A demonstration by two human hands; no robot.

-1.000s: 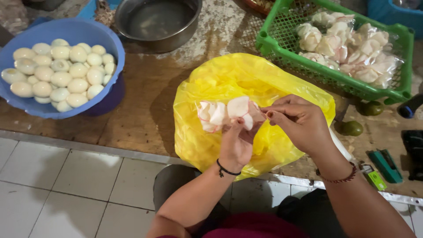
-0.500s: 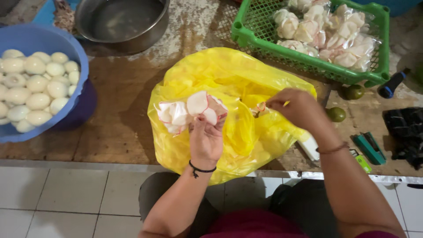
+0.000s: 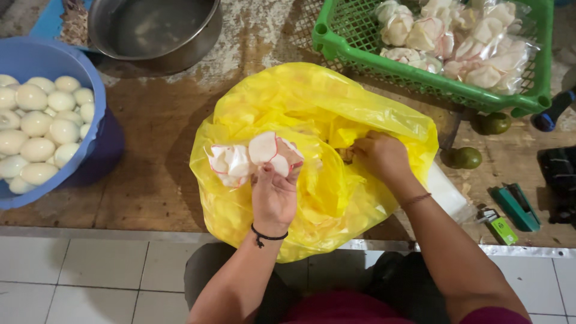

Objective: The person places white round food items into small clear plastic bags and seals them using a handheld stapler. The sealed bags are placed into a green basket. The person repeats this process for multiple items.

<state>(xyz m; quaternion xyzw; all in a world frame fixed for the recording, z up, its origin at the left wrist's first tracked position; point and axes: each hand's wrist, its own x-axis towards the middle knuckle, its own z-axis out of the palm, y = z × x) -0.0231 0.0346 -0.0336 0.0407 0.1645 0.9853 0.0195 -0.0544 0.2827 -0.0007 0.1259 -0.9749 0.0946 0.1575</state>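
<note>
My left hand (image 3: 273, 195) holds up a fan of white, pink-edged crackers (image 3: 255, 157) above a big yellow plastic bag (image 3: 312, 120) on the wooden table. A black band sits on that wrist. To the right, my right hand (image 3: 379, 156) reaches into the bag's mouth with its fingers closed on something small and brownish; what it grips is mostly hidden. A thin bracelet circles the right wrist.
A blue basin of white peeled eggs (image 3: 36, 120) stands at the left. A metal pot (image 3: 153, 30) is at the back. A green basket (image 3: 432, 84) holds bagged crackers. Two green limes (image 3: 477, 141), a green stapler (image 3: 515, 207) and a lighter (image 3: 498, 227) lie right.
My right hand has left the crackers and gone down into the yellow bag. The left hand still holds the fan of crackers. The view has shifted to the right.
</note>
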